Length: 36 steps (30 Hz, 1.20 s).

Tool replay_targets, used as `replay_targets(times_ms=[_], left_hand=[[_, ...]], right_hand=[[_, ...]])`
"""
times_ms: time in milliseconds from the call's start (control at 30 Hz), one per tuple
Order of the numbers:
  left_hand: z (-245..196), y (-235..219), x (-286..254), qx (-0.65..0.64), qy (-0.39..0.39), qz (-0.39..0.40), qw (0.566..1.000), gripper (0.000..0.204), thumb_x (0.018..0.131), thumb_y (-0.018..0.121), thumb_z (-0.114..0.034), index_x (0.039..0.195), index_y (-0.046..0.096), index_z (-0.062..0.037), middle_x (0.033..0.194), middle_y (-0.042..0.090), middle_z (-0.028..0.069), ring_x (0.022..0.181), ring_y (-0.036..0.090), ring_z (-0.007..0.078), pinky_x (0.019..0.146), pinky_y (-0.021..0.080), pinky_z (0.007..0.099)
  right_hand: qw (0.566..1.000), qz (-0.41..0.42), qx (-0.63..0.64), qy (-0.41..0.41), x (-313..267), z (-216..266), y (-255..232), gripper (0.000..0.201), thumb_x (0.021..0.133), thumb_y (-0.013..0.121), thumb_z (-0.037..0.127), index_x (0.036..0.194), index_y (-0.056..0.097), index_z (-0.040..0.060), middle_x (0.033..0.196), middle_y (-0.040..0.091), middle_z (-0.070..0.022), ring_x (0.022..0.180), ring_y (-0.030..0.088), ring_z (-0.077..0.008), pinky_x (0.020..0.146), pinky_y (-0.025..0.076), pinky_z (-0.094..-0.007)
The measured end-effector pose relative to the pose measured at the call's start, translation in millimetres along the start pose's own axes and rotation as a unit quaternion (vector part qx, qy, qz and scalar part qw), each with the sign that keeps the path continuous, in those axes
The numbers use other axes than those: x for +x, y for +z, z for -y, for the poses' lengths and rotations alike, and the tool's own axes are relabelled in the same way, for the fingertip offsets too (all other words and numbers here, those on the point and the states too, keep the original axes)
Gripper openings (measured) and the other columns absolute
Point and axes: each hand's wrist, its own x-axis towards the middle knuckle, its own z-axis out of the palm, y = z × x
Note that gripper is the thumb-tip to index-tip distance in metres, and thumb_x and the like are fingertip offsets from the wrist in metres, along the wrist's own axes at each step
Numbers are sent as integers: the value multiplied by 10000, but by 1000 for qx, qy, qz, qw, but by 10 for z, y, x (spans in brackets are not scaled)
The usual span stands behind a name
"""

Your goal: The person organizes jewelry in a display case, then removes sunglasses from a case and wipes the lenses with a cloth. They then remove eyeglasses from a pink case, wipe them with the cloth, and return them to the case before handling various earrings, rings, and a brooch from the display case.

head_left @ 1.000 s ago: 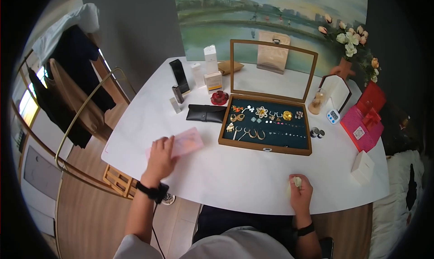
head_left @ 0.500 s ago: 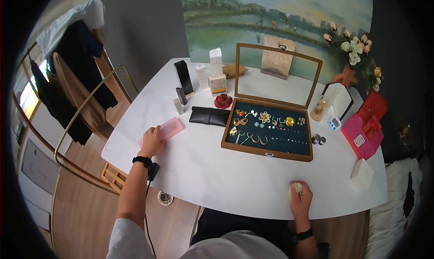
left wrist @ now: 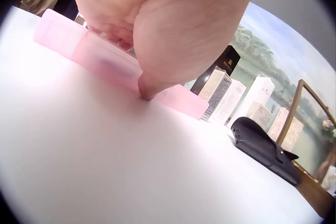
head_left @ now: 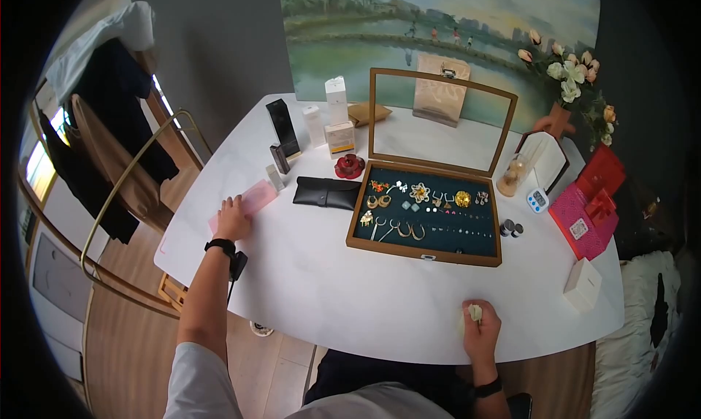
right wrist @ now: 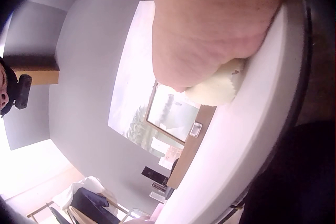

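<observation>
On the left side of the table my left hand [head_left: 232, 220] holds a flat, translucent pink case [head_left: 261, 196]. In the left wrist view the thumb is against the near side of the pink case [left wrist: 60, 35], with the palm over it and the other fingers mostly hidden. At the front right, my right hand [head_left: 482, 335] grips a crumpled pale cream cloth-like piece [head_left: 475, 314], part of which sticks out past the fingers. A wooden jewelry box [head_left: 423, 257] stands with its glass lid up, showing earrings and brooches on dark green lining.
A black pouch [head_left: 326, 193] lies left of the jewelry box. Behind are a red flower ornament [head_left: 349, 166], a tall black box [head_left: 282, 127] and several pale boxes. To the right stand an hourglass [head_left: 513, 174], a timer [head_left: 537, 200], a pink bag [head_left: 584, 214] and a white box [head_left: 583, 284].
My left hand has moved the pink case left and away from the table's front edge, next to the small boxes. The right hand keeps hold of the cream piece in nearly the same place.
</observation>
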Motion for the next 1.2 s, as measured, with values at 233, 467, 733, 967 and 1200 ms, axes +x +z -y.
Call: replay_targets(times_ms=[233,467,733,967,1200], left_hand=[[-18,78,54,13,-7,-21,1000,719,856,675,-177,1489,355,-64,1502,371,236,1406,325,423,1147,295,555],[-360,-136,182,-70,28,-75,994,775,826,733,-212,1472,362,0,1512,375,261,1417,341,416,1161,304,501],[-671,-222,753,-225,17,-55,973,666,795,757,-210,1363,506,33,1275,617,239,1132,630,354,964,504,378],[-939,-169,753,-291,-6,-82,953,867,705,827,-189,1451,423,-9,1317,592,242,1120,634,322,937,513,365],[-1057,-165,804,-257,-22,-38,965,1066,633,921,-319,1455,364,69,1337,571,262,1219,584,364,1011,484,395]], right_hand=[[1000,7,0,10,26,33,14,50,877,629,11,911,660,-10,924,682,-139,834,665,-252,772,521,-325],[1000,3,-6,-1,56,58,23,66,900,634,36,905,658,-25,871,663,-106,791,628,-180,748,495,-296],[999,14,-29,41,76,55,15,62,854,648,12,903,664,-23,921,682,-151,827,667,-257,766,525,-329],[999,19,-32,38,106,50,38,62,875,643,22,902,668,-27,893,674,-143,804,650,-224,747,511,-316],[996,37,-48,59,110,58,15,72,839,655,19,896,674,-20,923,687,-168,824,673,-272,763,529,-336]])
